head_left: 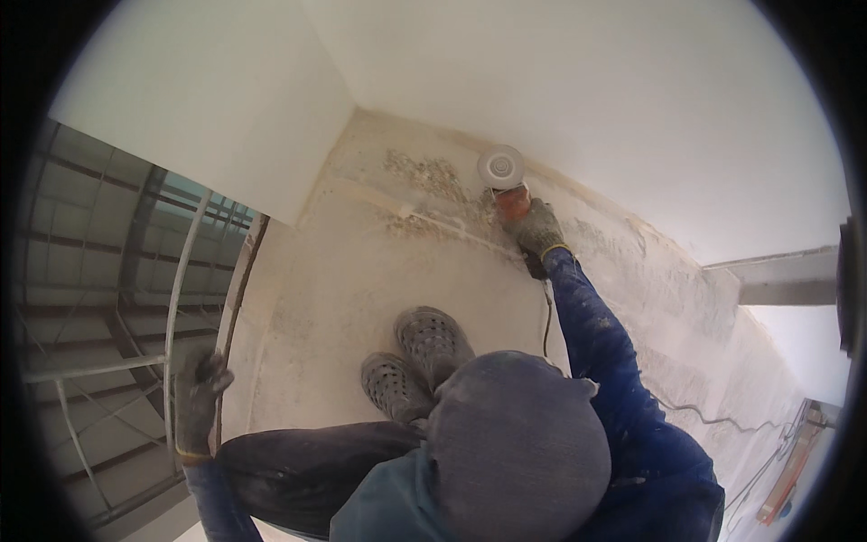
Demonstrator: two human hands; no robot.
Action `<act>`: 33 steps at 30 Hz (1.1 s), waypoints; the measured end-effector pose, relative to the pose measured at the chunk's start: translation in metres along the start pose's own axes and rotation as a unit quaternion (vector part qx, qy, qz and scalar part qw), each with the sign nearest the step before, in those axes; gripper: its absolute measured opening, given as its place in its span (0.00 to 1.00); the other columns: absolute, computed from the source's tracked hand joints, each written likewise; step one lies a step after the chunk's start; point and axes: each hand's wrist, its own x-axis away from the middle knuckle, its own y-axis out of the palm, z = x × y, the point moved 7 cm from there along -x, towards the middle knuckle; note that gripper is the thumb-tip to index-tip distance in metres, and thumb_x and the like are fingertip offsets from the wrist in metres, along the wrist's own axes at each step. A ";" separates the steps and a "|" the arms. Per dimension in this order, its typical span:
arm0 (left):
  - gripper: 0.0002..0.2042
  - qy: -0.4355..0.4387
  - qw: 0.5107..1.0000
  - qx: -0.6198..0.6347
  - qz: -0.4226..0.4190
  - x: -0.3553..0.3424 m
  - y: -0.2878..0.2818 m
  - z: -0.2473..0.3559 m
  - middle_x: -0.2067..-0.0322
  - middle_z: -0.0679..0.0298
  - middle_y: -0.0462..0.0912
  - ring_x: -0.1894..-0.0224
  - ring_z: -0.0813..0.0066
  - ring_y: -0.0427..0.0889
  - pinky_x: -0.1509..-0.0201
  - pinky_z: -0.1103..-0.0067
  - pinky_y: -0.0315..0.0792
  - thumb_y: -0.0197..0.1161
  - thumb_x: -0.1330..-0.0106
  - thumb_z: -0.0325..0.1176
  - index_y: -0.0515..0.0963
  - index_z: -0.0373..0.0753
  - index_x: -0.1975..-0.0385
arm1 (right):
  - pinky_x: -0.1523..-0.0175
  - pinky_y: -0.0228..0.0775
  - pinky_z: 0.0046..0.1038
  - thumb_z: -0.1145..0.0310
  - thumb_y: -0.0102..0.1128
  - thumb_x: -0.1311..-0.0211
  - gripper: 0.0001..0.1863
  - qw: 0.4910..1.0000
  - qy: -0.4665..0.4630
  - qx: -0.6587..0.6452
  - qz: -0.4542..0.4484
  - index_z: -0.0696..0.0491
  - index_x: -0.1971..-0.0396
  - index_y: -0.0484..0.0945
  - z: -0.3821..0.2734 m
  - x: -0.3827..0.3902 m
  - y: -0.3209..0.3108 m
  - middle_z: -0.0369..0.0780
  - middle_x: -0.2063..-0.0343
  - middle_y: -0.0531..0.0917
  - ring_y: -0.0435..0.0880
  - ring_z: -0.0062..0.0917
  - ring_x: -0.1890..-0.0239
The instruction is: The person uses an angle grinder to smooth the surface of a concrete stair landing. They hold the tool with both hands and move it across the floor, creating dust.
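Note:
My right hand (540, 230), in a dusty grey knit glove with a yellow cuff, grips an angle grinder (513, 202) with an orange body. The grinder's round pale disc (501, 167) is over the stained concrete surface, close to the white wall's base; whether it touches cannot be made out. From its rear, a dark cord (548, 321) runs down past my right sleeve. My left hand (202, 388), in a dark-tipped glove, is beside the metal railing at the left edge. Its fingers are loosely bent and apart, with nothing visible in them.
White walls (578, 99) rise ahead and left. A metal railing (183, 271) borders a drop over dark roof framing. My grey perforated clogs (432, 336) stand on the concrete. A loose cable (700, 415) trails right toward an orange-brown bar (795, 465). Rounded grey cloth (519, 443) hides the lower middle.

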 end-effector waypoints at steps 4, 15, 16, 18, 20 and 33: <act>0.23 -0.062 0.994 -0.015 -0.087 0.036 -0.017 -0.050 0.55 0.64 0.81 0.54 0.77 0.81 0.52 0.79 0.77 0.66 0.31 0.28 0.73 0.33 0.36 | 0.49 0.80 0.50 0.47 0.59 0.38 0.26 0.994 -0.054 -0.044 0.078 0.54 0.52 0.83 0.013 -0.019 0.009 0.53 0.55 0.88 0.88 0.50 0.54; 0.26 -0.089 0.994 -0.027 -0.064 0.031 -0.038 -0.073 0.50 0.59 0.83 0.53 0.71 0.83 0.50 0.74 0.79 0.68 0.29 0.34 0.72 0.35 0.33 | 0.40 0.78 0.45 0.57 0.66 0.45 0.25 0.998 0.048 -0.021 0.016 0.55 0.50 0.84 0.033 0.026 -0.012 0.51 0.50 0.87 0.86 0.45 0.45; 0.26 -0.093 0.993 -0.033 -0.067 0.031 -0.038 -0.073 0.50 0.59 0.83 0.53 0.70 0.83 0.49 0.74 0.79 0.68 0.29 0.34 0.72 0.34 0.33 | 0.40 0.78 0.45 0.57 0.68 0.46 0.25 0.999 0.043 -0.029 0.016 0.55 0.49 0.83 0.032 0.031 -0.012 0.51 0.50 0.86 0.85 0.45 0.44; 0.26 -0.096 0.992 -0.041 -0.069 0.035 -0.040 -0.073 0.50 0.58 0.84 0.52 0.69 0.84 0.48 0.73 0.80 0.68 0.29 0.35 0.72 0.34 0.33 | 0.39 0.78 0.45 0.58 0.69 0.46 0.27 0.997 0.056 -0.040 0.015 0.54 0.47 0.81 0.036 0.044 -0.012 0.51 0.48 0.85 0.84 0.45 0.43; 0.27 -0.097 0.992 -0.048 -0.071 0.038 -0.043 -0.072 0.50 0.57 0.84 0.52 0.68 0.84 0.48 0.73 0.80 0.69 0.29 0.36 0.71 0.34 0.33 | 0.38 0.77 0.45 0.58 0.69 0.45 0.30 0.994 0.097 -0.051 0.010 0.53 0.42 0.78 0.045 0.059 -0.010 0.50 0.45 0.83 0.83 0.45 0.42; 0.27 -0.151 0.974 -0.119 -0.119 0.041 -0.058 -0.074 0.51 0.52 0.85 0.50 0.61 0.87 0.44 0.69 0.81 0.70 0.27 0.39 0.71 0.32 0.34 | 0.36 0.73 0.46 0.57 0.70 0.44 0.31 0.984 0.119 -0.097 0.094 0.52 0.41 0.75 0.098 0.190 -0.006 0.51 0.43 0.79 0.78 0.47 0.38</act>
